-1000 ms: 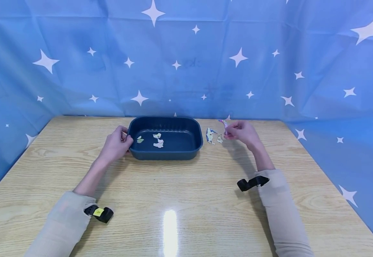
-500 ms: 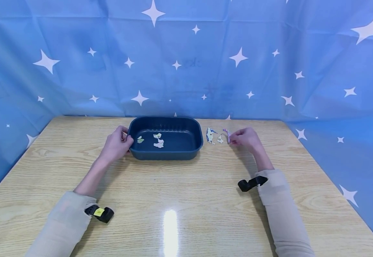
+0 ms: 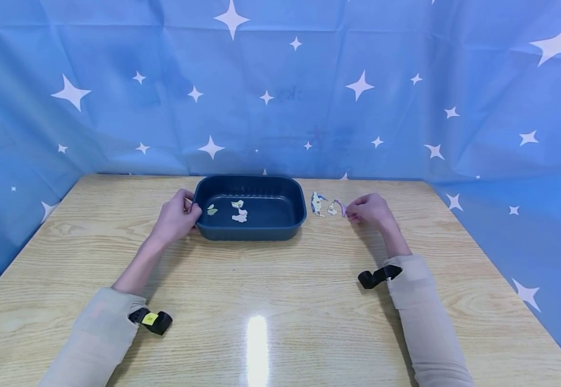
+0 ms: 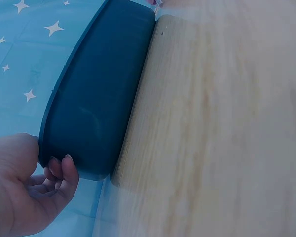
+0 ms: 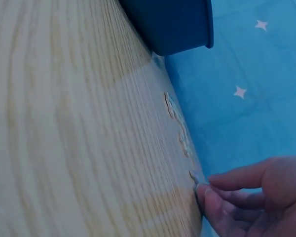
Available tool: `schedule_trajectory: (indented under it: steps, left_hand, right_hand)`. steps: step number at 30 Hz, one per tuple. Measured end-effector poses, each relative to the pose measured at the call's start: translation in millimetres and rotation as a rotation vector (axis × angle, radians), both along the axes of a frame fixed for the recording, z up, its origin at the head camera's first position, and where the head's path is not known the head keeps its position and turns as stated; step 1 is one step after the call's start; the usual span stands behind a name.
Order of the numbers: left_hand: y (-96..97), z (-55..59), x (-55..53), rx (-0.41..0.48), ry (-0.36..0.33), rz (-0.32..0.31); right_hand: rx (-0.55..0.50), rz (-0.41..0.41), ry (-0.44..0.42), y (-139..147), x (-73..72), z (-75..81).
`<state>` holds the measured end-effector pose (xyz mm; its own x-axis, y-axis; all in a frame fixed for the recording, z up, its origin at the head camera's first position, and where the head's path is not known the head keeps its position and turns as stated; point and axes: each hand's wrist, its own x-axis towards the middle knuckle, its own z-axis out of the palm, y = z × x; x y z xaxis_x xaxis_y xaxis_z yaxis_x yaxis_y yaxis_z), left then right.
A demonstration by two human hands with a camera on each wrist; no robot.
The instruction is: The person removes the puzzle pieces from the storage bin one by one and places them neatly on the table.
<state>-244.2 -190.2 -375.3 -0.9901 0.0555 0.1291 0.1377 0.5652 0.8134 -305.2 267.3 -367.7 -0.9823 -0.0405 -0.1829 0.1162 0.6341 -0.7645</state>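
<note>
In the head view my left hand [image 3: 176, 213] grips the left end of a dark blue rectangular basin [image 3: 249, 234]. The left wrist view shows the thumb hidden behind the rim of the basin [image 4: 96, 98] and the fingers curled below it. My right hand [image 3: 371, 210] is low over the table, right of the basin. Its fingertips pinch the lower end of a thin, curved purple-pink cutout [image 3: 343, 208], which lies at the tabletop. Just left of that are a small pale cutout [image 3: 332, 209] and a larger blue-and-cream cutout [image 3: 316, 204].
Inside the basin lie a green leaf-like cutout [image 3: 211, 210] and pale cutouts [image 3: 239, 216]. The wooden table [image 3: 280, 279] ends at a blue star-patterned cloth [image 3: 280, 123] behind it. Each forearm carries a black wrist camera [image 3: 163, 323].
My right hand has come down and nearer with the purple-pink cutout, which has turned and now lies beside the small pale one. The left hand and basin stay put.
</note>
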Motion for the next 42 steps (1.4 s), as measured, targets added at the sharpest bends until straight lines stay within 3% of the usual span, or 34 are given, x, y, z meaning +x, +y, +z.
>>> schedule_trajectory:
  steps: [18,32,42]
  left_hand:
    - [-0.8,-1.0,-1.1,0.004,0.006,0.003]
    - [-0.6,-0.2,-0.2,-0.003,0.006,0.003]
    - [-0.8,-1.8,-2.1,0.003,0.015,0.011]
  right_hand:
    - [-0.070,0.020,0.096,-20.5,1.9,17.6]
    - [-0.078,0.212,0.311,-58.9,8.3,32.0]
    - [-0.141,0.383,0.313,-109.3,17.6,37.9]
